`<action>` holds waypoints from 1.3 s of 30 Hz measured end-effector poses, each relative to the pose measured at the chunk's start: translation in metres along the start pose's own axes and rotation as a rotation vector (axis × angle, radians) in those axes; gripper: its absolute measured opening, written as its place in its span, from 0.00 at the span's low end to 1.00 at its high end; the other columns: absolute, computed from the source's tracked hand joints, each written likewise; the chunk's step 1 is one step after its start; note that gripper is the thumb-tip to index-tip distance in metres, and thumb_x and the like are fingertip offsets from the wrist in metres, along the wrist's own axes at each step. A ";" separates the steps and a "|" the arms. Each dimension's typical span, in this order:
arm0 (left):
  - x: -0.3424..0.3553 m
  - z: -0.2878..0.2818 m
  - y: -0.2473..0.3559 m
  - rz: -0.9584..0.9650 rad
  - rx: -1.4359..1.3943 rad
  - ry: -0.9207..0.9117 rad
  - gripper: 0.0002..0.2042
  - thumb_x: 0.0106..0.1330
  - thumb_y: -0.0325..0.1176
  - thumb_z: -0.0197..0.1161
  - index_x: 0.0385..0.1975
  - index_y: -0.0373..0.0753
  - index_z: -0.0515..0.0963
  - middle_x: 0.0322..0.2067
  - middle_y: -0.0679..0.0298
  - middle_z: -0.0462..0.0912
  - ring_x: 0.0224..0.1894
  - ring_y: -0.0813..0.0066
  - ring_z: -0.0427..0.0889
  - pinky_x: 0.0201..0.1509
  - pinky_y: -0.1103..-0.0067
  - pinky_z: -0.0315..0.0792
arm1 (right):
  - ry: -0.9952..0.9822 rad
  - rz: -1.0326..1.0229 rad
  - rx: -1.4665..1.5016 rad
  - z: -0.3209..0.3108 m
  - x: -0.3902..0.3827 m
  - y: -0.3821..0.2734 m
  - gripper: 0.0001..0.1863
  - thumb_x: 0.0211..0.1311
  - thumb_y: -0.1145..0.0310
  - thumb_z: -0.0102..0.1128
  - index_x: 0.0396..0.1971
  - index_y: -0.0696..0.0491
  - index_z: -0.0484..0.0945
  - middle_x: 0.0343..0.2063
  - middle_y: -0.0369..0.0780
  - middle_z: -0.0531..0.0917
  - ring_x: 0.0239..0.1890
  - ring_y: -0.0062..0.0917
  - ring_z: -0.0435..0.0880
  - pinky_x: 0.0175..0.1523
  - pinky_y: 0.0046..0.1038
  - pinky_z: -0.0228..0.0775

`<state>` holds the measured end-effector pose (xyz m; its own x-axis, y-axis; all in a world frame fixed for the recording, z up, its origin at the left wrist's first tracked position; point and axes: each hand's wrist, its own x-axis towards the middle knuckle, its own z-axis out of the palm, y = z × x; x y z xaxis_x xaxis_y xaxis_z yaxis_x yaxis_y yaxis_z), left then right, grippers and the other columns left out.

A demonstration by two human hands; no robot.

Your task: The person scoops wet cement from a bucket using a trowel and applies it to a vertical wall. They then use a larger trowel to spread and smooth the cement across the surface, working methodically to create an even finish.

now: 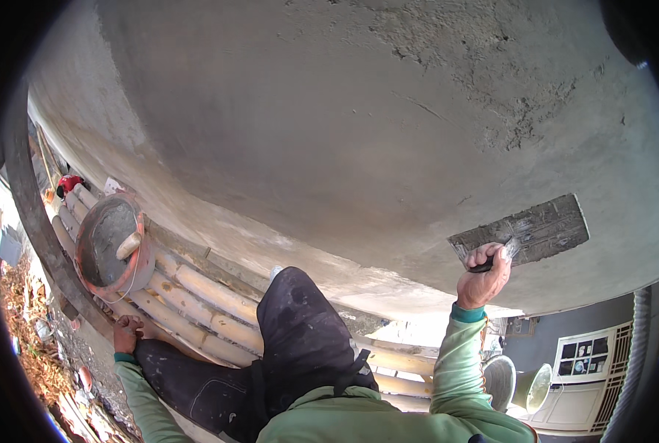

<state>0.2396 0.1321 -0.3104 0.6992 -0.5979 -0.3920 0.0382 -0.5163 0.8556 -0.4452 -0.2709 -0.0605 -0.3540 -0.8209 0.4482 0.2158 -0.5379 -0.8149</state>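
My right hand [484,277] is closed around the dark handle of a plastering trowel [543,229]. The trowel's long rectangular blade is smeared with wet grey mortar and lies against or very close to the wall [292,125]. My left hand [128,332] is low on the left by my knee, its fingers curled beside a dark wooden beam [38,210]; whether they grip it is hard to see. Just beyond that hand stands an orange-red bucket [146,262] of grey mortar, with a rounded tan handle [128,245] sticking out of it.
Bamboo poles [222,295] form the platform under me. A red object [69,183] lies at its far left end. Rough, patchy mortar [492,81] marks the wall's upper right. Below on the right are two round containers [499,380] and a white door [580,369]. Rubble lies at lower left.
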 end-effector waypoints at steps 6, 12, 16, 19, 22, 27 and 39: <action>-0.005 0.010 0.022 0.010 0.122 -0.021 0.06 0.66 0.33 0.64 0.36 0.39 0.78 0.30 0.67 0.82 0.26 0.79 0.79 0.29 0.80 0.77 | 0.071 0.179 0.163 -0.028 -0.012 0.055 0.18 0.77 0.57 0.58 0.27 0.50 0.67 0.18 0.32 0.67 0.19 0.17 0.63 0.23 0.24 0.58; -0.009 0.012 0.024 0.088 0.202 0.039 0.05 0.66 0.32 0.64 0.36 0.40 0.80 0.31 0.69 0.82 0.27 0.79 0.79 0.34 0.79 0.78 | 0.101 0.075 -0.129 0.013 0.023 0.064 0.13 0.76 0.62 0.59 0.31 0.51 0.73 0.18 0.30 0.69 0.18 0.13 0.65 0.21 0.21 0.58; -0.010 0.001 0.021 0.059 0.219 0.046 0.04 0.66 0.32 0.63 0.35 0.40 0.79 0.31 0.70 0.81 0.29 0.80 0.79 0.34 0.80 0.77 | 0.228 0.013 -0.054 0.017 0.067 -0.005 0.15 0.75 0.60 0.61 0.29 0.51 0.71 0.18 0.30 0.67 0.18 0.13 0.62 0.20 0.20 0.53; -0.009 0.009 0.023 0.015 0.195 0.027 0.03 0.67 0.31 0.63 0.35 0.41 0.79 0.30 0.71 0.80 0.29 0.80 0.79 0.33 0.80 0.77 | 0.365 -0.064 0.092 0.004 0.104 -0.070 0.18 0.76 0.55 0.58 0.27 0.49 0.68 0.17 0.30 0.63 0.17 0.14 0.60 0.22 0.21 0.53; -0.003 0.011 0.017 0.007 0.189 0.014 0.03 0.67 0.31 0.63 0.35 0.41 0.79 0.30 0.71 0.80 0.29 0.81 0.79 0.32 0.81 0.76 | -0.004 0.070 0.212 -0.051 0.111 -0.103 0.17 0.77 0.55 0.56 0.29 0.49 0.69 0.16 0.30 0.62 0.16 0.15 0.61 0.21 0.22 0.53; 0.002 0.008 0.012 0.037 0.202 -0.028 0.04 0.68 0.34 0.64 0.35 0.42 0.79 0.30 0.72 0.79 0.30 0.81 0.78 0.32 0.81 0.76 | -0.142 -0.051 -0.424 -0.056 0.057 -0.067 0.14 0.76 0.59 0.57 0.34 0.54 0.74 0.17 0.31 0.70 0.18 0.13 0.66 0.23 0.19 0.57; -0.015 0.011 0.025 0.053 0.142 0.001 0.05 0.68 0.32 0.65 0.34 0.39 0.78 0.28 0.70 0.78 0.24 0.81 0.76 0.29 0.80 0.75 | -0.362 -0.377 -1.078 0.013 0.028 0.038 0.12 0.66 0.65 0.68 0.34 0.55 0.74 0.15 0.45 0.76 0.18 0.42 0.77 0.26 0.37 0.69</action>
<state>0.2219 0.1213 -0.2869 0.6986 -0.6257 -0.3471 -0.1003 -0.5659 0.8184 -0.4352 -0.3166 -0.0743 0.0826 -0.7455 0.6613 -0.7817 -0.4601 -0.4211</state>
